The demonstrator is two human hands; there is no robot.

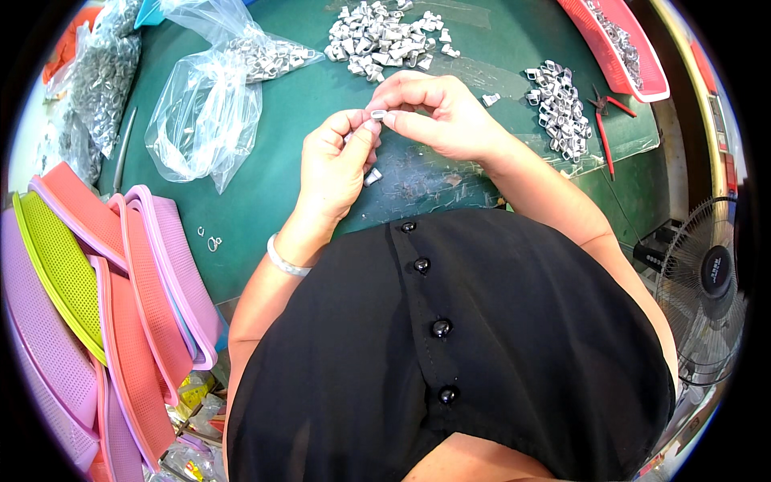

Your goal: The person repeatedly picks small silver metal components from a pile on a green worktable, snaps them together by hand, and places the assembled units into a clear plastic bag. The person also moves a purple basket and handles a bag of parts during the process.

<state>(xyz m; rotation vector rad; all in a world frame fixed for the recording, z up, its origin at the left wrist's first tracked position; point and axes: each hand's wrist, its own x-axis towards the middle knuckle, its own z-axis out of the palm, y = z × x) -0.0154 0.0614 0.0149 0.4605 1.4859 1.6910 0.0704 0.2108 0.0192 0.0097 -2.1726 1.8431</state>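
A small silver-grey metal loop piece (378,115) is pinched between the fingertips of both my hands above the green table. My left hand (333,169) is closed, thumb and forefinger at the piece's left side; another bit of grey metal peeks out between its fingers. From the right, my right hand (450,116) grips the same piece with thumb and bent fingers. One more grey metal piece (372,176) shows just below my left hand's fingers; whether it is held or lying there, I cannot tell. Beyond my hands lies a large heap of similar pieces (381,40).
To the right are a smaller heap (560,112), red-handled pliers (605,120), a pink basket (650,84) and a fan (711,277). Leftward lie a clear plastic bag (205,112) with metal pieces, a full bag (104,80), and stacked coloured baskets (173,265).
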